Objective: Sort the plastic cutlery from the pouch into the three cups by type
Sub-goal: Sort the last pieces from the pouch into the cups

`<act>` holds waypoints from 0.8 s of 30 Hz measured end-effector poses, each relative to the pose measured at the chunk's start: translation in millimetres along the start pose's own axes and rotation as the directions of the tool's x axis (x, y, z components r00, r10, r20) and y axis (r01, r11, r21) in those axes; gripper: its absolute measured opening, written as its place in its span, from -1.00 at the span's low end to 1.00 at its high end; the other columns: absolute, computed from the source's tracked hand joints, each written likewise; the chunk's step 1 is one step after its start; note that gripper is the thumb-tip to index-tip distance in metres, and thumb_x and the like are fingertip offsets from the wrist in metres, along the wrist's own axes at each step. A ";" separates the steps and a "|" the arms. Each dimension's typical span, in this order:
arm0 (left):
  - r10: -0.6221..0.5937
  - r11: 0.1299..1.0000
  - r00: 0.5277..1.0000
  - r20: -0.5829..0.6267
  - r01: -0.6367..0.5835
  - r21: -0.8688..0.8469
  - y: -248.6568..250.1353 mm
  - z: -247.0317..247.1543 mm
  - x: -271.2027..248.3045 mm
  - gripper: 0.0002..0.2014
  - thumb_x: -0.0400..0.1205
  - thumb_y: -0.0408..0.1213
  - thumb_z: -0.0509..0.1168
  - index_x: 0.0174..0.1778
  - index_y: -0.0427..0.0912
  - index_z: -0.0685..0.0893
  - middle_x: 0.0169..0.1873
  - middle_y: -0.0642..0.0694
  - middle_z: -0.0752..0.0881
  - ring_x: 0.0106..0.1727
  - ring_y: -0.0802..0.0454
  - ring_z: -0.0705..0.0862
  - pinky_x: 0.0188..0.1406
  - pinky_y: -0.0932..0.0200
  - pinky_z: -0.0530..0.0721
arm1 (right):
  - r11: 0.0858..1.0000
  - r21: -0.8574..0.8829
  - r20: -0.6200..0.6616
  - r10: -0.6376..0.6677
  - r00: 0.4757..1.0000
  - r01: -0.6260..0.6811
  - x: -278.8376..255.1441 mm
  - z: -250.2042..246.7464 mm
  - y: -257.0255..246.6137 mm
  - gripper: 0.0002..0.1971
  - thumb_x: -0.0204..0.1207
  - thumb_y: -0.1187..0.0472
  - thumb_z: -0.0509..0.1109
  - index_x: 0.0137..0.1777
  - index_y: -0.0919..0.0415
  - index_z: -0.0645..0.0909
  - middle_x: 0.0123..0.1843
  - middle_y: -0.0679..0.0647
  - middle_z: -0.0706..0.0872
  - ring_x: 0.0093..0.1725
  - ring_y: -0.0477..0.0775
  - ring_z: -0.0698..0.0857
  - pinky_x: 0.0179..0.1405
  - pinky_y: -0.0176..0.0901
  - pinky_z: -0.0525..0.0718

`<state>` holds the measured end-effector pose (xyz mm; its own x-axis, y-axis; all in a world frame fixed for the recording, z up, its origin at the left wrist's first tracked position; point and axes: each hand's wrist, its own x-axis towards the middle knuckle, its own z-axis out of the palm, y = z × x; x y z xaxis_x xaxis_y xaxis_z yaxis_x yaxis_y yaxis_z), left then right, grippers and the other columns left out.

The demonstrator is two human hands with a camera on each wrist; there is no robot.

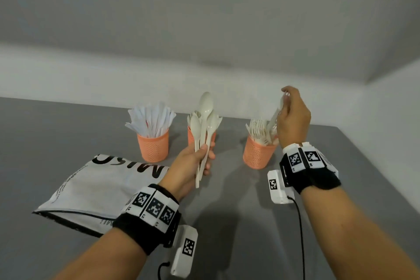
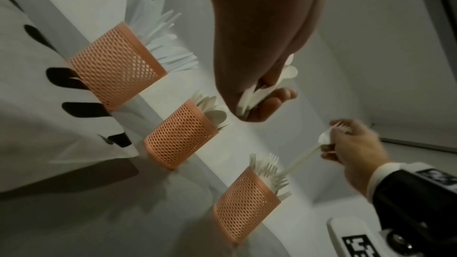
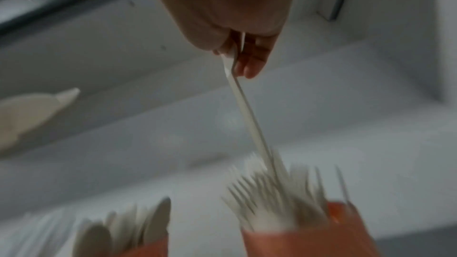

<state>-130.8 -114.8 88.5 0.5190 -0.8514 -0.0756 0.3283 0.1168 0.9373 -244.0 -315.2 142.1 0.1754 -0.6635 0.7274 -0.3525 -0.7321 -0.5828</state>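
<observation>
The left hand point(image 1: 193, 163) is up in the air, in front of the middle cup point(image 2: 180, 134). Its fingers and thumb are wrapped tight around a bunch of spoons point(image 1: 203, 120). The bunch stands up with the bowls on top, and it hides most of the middle cup from the head view. That cup has more spoons in it.

The right hand point(image 1: 293, 118) is above the right cup point(image 1: 258, 154). Its fingers are curled and pinch the top of a fork point(image 3: 249, 116). The fork hangs down with its handle end in among the other forks point(image 2: 269, 171) in that cup. The right wrist view is blurry, so how deep the handle goes cannot be told.

The left cup point(image 1: 153, 145) is full of white knives point(image 1: 151, 119). All three cups are orange, have little holes all over, and stand in a row at the far side of the gray table point(image 1: 238, 211).

The pouch point(image 1: 91, 191) lies flat on the table at the near left, just beside the left cup. It is white with big black letters and a dark edge. The left arm covers its right corner.

Both wrists wear black bands with black-and-white square tags point(image 1: 156, 208). A small white box point(image 1: 278, 186) hangs by the right wrist, and a black wire point(image 1: 301, 234) runs from it toward the near edge.
</observation>
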 end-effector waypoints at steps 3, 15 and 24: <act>0.007 1.000 1.000 0.009 -0.007 0.026 -3.5 2.9 1.8 -0.77 0.74 -0.31 0.05 -0.05 -0.16 0.62 -0.46 0.00 0.63 -0.53 0.14 0.50 -0.50 0.28 0.49 | 0.990 -0.132 0.213 0.084 0.973 -0.057 -7.6 16.1 43.4 -0.75 0.67 0.27 0.08 0.16 0.23 0.59 -0.15 0.32 0.71 -0.13 0.28 0.65 -0.16 0.02 0.56; 0.011 0.975 0.996 0.085 -0.030 0.219 -12.0 17.1 11.6 -0.79 0.75 -0.25 0.04 0.04 -0.19 0.57 -0.41 -0.01 0.51 -0.51 0.16 0.41 -0.55 0.32 0.41 | 0.795 0.467 0.649 -0.011 0.760 -0.388 -55.0 22.6 -52.1 -0.21 0.42 0.01 0.46 0.55 -0.17 0.09 0.34 0.01 0.49 0.30 -0.04 0.55 0.31 -0.20 0.51; 0.070 0.728 0.983 0.169 -0.166 0.665 0.2 19.5 11.6 -0.73 0.76 -0.28 0.00 -0.24 -0.13 0.47 -0.38 0.01 0.54 -0.36 0.18 0.50 -0.37 0.48 0.48 | 0.723 0.407 0.770 0.057 0.636 -0.558 -76.6 40.2 -70.5 -0.80 0.55 0.41 0.14 -0.07 0.08 0.46 0.07 0.34 0.63 0.10 0.25 0.63 0.07 -0.23 0.59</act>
<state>-140.1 -134.6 94.5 0.4001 -0.9151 0.0489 -0.3717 -0.1132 0.9214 -195.6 -219.0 112.9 0.7992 -0.5819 0.1506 0.0216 -0.2225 -0.9747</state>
